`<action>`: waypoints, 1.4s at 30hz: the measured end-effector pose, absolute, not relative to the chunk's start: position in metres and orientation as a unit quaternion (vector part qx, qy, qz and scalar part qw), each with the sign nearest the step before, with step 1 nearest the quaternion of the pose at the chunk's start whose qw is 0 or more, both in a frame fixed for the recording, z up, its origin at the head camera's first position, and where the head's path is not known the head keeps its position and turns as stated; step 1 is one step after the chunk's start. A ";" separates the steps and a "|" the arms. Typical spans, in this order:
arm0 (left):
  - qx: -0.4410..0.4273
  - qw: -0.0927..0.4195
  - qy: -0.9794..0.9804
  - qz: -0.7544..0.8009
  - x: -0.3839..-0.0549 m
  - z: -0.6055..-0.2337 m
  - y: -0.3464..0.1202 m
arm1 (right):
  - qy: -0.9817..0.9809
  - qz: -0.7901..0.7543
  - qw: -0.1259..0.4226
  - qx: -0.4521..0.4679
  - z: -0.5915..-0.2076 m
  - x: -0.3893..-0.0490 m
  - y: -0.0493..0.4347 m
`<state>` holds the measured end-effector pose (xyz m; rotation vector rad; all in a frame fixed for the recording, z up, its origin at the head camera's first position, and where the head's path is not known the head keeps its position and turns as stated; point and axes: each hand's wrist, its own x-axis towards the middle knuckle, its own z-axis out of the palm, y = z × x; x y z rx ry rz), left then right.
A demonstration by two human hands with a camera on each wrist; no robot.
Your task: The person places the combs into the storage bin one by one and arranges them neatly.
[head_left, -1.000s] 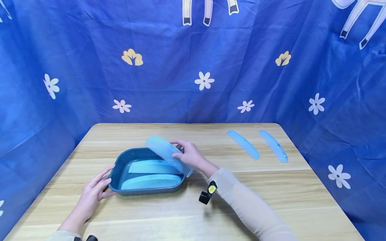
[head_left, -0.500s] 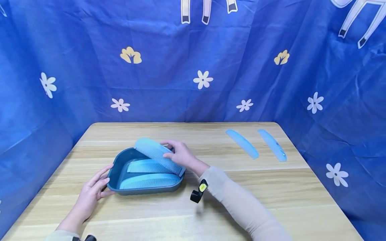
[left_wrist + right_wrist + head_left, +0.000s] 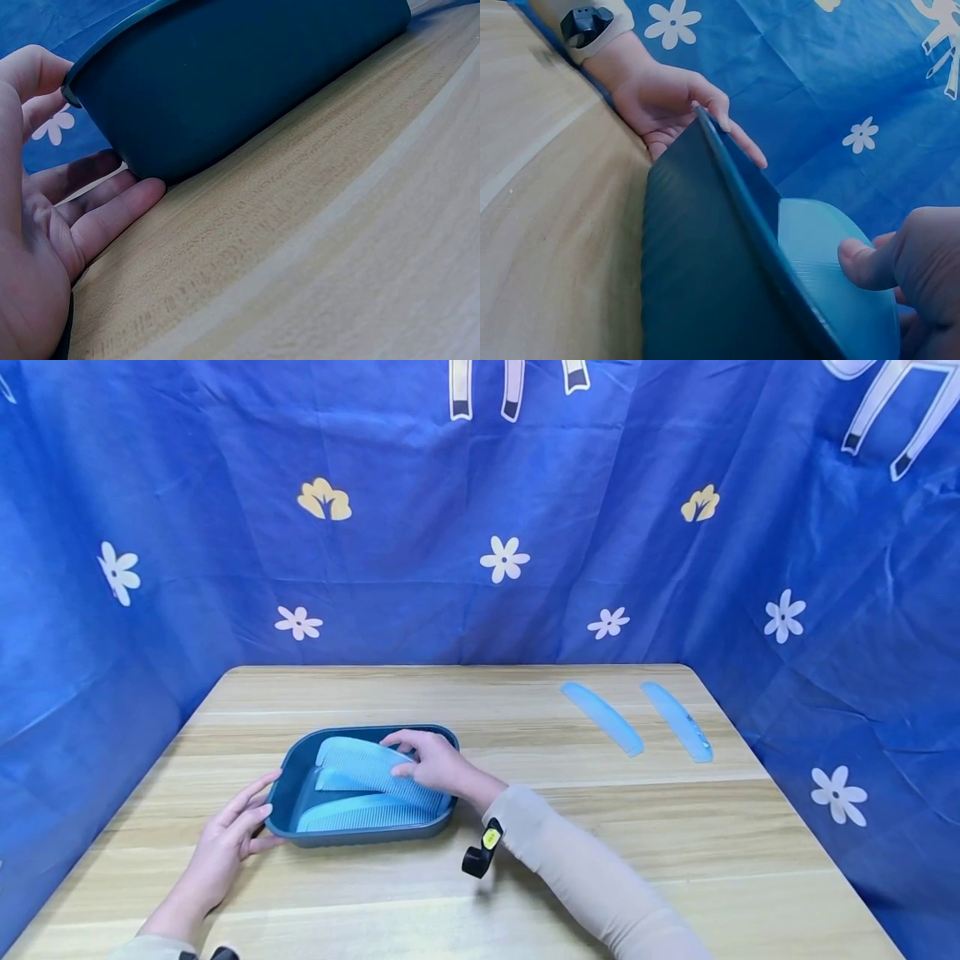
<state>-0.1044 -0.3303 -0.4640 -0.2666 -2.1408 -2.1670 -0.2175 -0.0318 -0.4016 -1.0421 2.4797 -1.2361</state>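
Observation:
Inside the dark teal basin (image 3: 363, 837) my right hand (image 3: 435, 766) pinches a light blue comb (image 3: 360, 760) by its spine, thumb on the near face. In the right wrist view the comb (image 3: 825, 255) slants down behind the basin wall. Two more combs lie in the basin: the nearer comb (image 3: 360, 812) shows its teeth, while the other comb (image 3: 337, 779) is mostly covered by the held one. My left hand (image 3: 228, 835) grips the basin's left end. In the left wrist view, fingers hook at the rim and others touch low on the wall (image 3: 225, 82).
Two light blue combs, a left comb (image 3: 602, 718) and a right comb (image 3: 678, 722), lie slanted on the wooden table (image 3: 600, 860) at the back right. A blue patterned cloth (image 3: 405, 543) hangs behind the table and at both sides.
My right hand has moved left and down with its comb, from over the basin's right side to inside it, above the other combs. The left hand stays at the basin's end.

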 end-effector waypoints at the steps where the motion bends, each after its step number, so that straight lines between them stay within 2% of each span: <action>1: -0.088 0.042 -0.700 -0.708 -0.104 -0.464 -0.330 | 0.835 -0.408 0.091 -0.357 -0.402 -0.217 -0.033; 15: -0.093 0.043 -0.697 -0.710 -0.106 -0.463 -0.330 | 0.862 -0.284 0.099 -0.408 -0.405 -0.211 -0.041; 24: -0.094 0.044 -0.698 -0.709 -0.106 -0.464 -0.330 | 0.868 -0.254 0.134 -0.405 -0.405 -0.210 -0.041; 42: -0.102 0.046 -0.693 -0.713 -0.105 -0.465 -0.330 | 0.866 -0.229 0.134 -0.424 -0.403 -0.208 -0.035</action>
